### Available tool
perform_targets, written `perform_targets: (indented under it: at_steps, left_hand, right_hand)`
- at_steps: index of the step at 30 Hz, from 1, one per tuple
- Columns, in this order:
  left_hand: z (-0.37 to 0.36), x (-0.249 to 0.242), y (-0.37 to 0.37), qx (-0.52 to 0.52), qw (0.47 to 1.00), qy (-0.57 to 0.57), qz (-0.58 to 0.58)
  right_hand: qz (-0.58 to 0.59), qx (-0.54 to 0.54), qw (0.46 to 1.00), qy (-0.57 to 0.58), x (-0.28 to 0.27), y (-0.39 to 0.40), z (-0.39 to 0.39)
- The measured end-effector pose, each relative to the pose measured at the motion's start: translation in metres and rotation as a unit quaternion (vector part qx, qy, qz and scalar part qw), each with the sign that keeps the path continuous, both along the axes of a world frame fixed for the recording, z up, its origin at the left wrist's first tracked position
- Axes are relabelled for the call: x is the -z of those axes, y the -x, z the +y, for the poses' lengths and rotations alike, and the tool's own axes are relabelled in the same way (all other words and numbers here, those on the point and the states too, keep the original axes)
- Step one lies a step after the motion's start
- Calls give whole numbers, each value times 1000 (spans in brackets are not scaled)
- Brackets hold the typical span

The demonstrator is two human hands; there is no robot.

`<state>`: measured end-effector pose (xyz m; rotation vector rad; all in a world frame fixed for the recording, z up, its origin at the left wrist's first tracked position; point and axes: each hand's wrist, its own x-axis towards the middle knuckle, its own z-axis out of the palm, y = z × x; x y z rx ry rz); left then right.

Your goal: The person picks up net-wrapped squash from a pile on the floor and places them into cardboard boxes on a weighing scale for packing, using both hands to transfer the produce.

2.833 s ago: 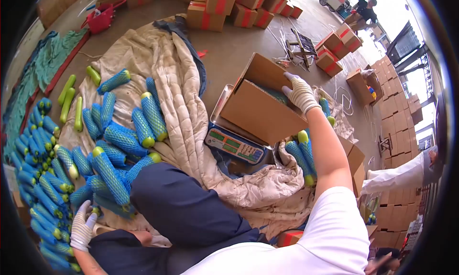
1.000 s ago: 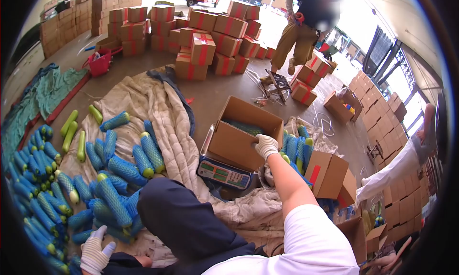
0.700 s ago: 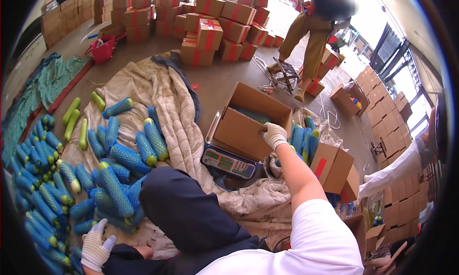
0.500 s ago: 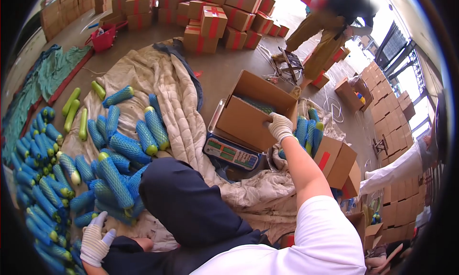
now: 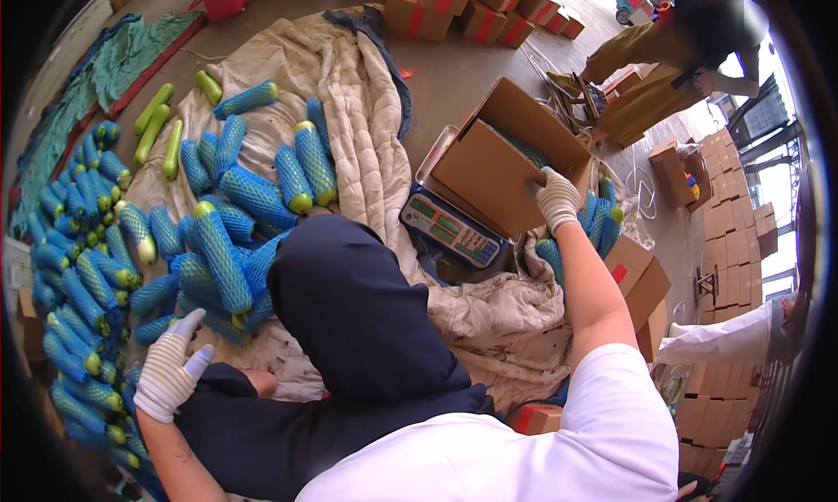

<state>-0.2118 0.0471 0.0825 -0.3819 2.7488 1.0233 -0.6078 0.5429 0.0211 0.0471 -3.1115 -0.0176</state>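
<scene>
The right hand (image 5: 557, 198) has its grip clamped on the cardboard box (image 5: 497, 175) atop the scale (image 5: 451, 231) — the left hand (image 5: 168, 375), fingers apart, hovers beside netted cucumbers (image 5: 218, 257).

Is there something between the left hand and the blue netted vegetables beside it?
Nothing visible. The left hand hangs open just beside the netted vegetables on the quilt, with no object between. The right hand grips the cardboard box on the scale.
</scene>
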Motion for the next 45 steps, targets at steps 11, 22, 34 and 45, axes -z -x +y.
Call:
perform_targets:
  at_steps: [11,22,34,45]
  left_hand:
    - [-12,14,-50,-94,993,-69,-15]
    - [5,10,-78,-88,995,-27,-26]
    - [-10,22,-54,-129,987,-57,-71]
    - [-26,46,17,-133,977,-73,-148]
  right_hand:
    - [75,6,992,-104,12,-8,-11]
    - [-22,79,995,-63,-4,-11,-26]
    - [71,-76,990,95,-30,12,20]
    - [45,-139,983,108,-21,11,18]
